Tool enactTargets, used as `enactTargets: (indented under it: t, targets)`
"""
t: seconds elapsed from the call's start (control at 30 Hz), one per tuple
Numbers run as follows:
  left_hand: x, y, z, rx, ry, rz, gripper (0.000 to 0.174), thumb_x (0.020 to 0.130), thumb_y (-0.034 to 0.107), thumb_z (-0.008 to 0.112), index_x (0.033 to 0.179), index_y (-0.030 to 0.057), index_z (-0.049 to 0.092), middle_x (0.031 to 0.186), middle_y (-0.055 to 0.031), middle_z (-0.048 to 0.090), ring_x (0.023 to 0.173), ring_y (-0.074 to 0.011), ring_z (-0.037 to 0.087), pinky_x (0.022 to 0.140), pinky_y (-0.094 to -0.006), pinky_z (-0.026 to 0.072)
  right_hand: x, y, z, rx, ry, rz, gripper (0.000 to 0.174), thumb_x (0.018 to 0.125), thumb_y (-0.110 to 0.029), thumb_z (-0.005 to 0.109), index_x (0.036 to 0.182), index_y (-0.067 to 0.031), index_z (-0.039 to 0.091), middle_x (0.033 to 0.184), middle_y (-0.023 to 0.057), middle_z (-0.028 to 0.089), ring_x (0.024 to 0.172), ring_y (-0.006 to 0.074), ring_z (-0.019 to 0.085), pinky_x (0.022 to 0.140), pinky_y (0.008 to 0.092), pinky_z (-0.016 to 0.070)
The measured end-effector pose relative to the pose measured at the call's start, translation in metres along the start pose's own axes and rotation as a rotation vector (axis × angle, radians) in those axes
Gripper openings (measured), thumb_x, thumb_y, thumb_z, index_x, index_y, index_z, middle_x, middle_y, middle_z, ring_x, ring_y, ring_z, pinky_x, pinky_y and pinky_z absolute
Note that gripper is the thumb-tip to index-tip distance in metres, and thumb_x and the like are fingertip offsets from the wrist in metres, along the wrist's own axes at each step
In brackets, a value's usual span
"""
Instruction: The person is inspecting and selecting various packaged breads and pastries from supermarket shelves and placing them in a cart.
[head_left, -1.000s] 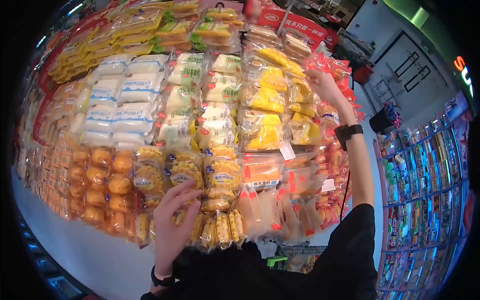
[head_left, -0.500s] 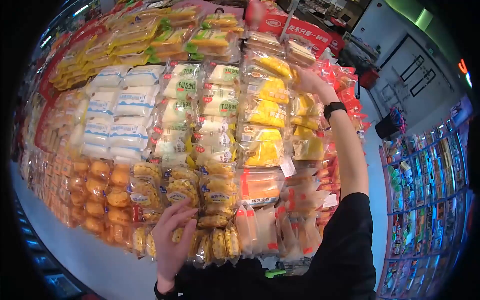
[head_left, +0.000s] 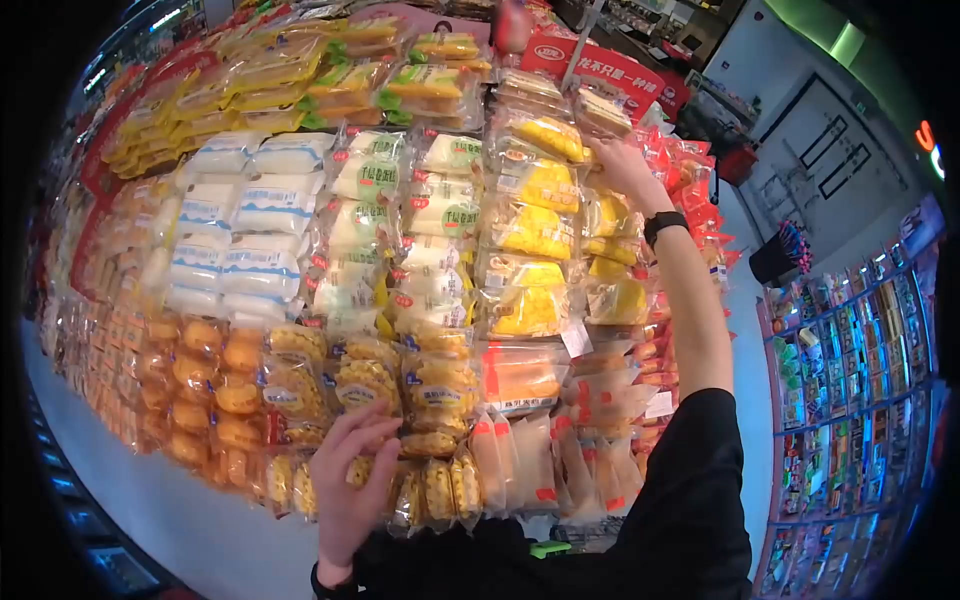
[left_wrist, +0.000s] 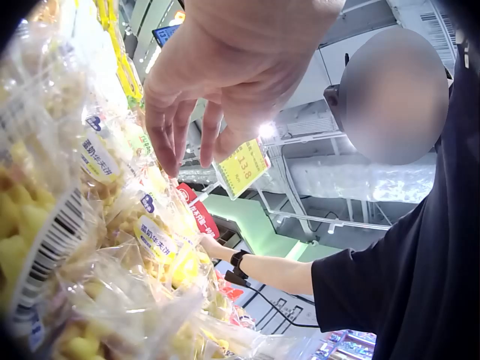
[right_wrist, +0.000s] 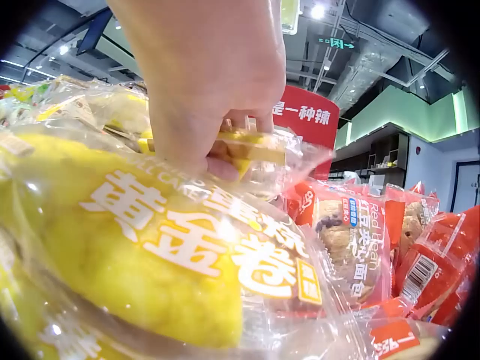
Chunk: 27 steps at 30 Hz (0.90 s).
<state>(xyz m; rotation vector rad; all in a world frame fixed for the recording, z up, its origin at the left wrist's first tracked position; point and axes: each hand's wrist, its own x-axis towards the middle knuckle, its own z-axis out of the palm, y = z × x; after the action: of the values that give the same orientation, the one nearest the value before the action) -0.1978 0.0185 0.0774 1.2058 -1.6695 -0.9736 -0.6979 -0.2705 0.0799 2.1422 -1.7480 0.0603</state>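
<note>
At the far right of the yellow cake rolls in the head view, my right hand (head_left: pixel 628 172) reaches over the packs. The right wrist view shows its thumb and curled fingers pinching a clear-wrapped yellow cake roll (right_wrist: pixel 262 154). A larger pack of yellow cake roll (right_wrist: pixel 150 240) lies right below that hand. My left hand (head_left: pixel 352 480) hovers with loosely bent fingers over the front rows of wrapped round yellow pastries (head_left: pixel 365 382). In the left wrist view, this hand's fingers (left_wrist: pixel 180 131) hang down beside those packs and hold nothing.
White bread packs (head_left: pixel 272 208) and orange round buns (head_left: pixel 238 395) fill the display's left side. Red-wrapped breads (right_wrist: pixel 349 240) stand right of the rolls. Long pale packs (head_left: pixel 525 372) lie in front, with a price tag (head_left: pixel 576 338) above them. Shelves (head_left: pixel 850 430) line the far right.
My right hand has moved inward onto the yellow roll packs, then slightly back to the right. The left hand keeps near the front pastries. The head view has shifted a little.
</note>
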Motion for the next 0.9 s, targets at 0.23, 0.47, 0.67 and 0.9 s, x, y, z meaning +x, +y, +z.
enactTargets:
  t: [0.23, 0.47, 0.67, 0.9]
  targets:
    - [-0.001, 0.001, 0.002, 0.005, -0.01, 0.021, 0.021, 0.084, -0.004, 0.066, 0.104, -0.0011, 0.069, 0.117, -0.016, 0.064, 0.096, -0.0224, 0.066, 0.073, -0.0295, 0.0543, -0.014, -0.001, -0.022, -0.174, 0.183, -0.127, 0.045, 0.073, -0.011, 0.069, 0.117, -0.0088, 0.06, 0.11, 0.0089, 0.065, 0.11, 0.0268, 0.057, 0.093, 0.0391, 0.0456]
    - [-0.001, 0.001, 0.001, -0.006, -0.02, 0.012, 0.021, 0.084, -0.004, 0.065, 0.104, -0.0003, 0.069, 0.118, -0.0152, 0.064, 0.095, -0.0219, 0.066, 0.073, -0.0291, 0.054, -0.035, 0.002, -0.061, -0.345, 0.371, -0.164, 0.038, 0.072, -0.006, 0.066, 0.109, -0.0107, 0.062, 0.101, 0.0032, 0.063, 0.107, 0.0228, 0.056, 0.091, 0.0371, 0.0434]
    - [0.0, -0.002, -0.001, -0.046, -0.035, 0.04, 0.023, 0.084, -0.005, 0.066, 0.106, 0.0005, 0.068, 0.12, -0.0147, 0.064, 0.095, -0.0211, 0.066, 0.073, -0.0278, 0.0537, -0.069, -0.01, -0.096, -0.133, 0.568, 0.061, 0.034, 0.074, -0.002, 0.062, 0.107, -0.0102, 0.064, 0.098, 0.0068, 0.065, 0.099, 0.0257, 0.058, 0.085, 0.0399, 0.0456]
    - [-0.001, 0.002, 0.002, -0.102, -0.077, 0.075, 0.029, 0.084, -0.004, 0.066, 0.112, 0.0015, 0.066, 0.12, -0.0137, 0.064, 0.096, -0.0194, 0.066, 0.072, -0.0267, 0.0539, -0.11, -0.08, -0.129, 0.718, 0.561, 0.39, 0.034, 0.078, 0.001, 0.06, 0.111, -0.0046, 0.062, 0.101, 0.0054, 0.067, 0.092, 0.0187, 0.063, 0.082, 0.0334, 0.0485]
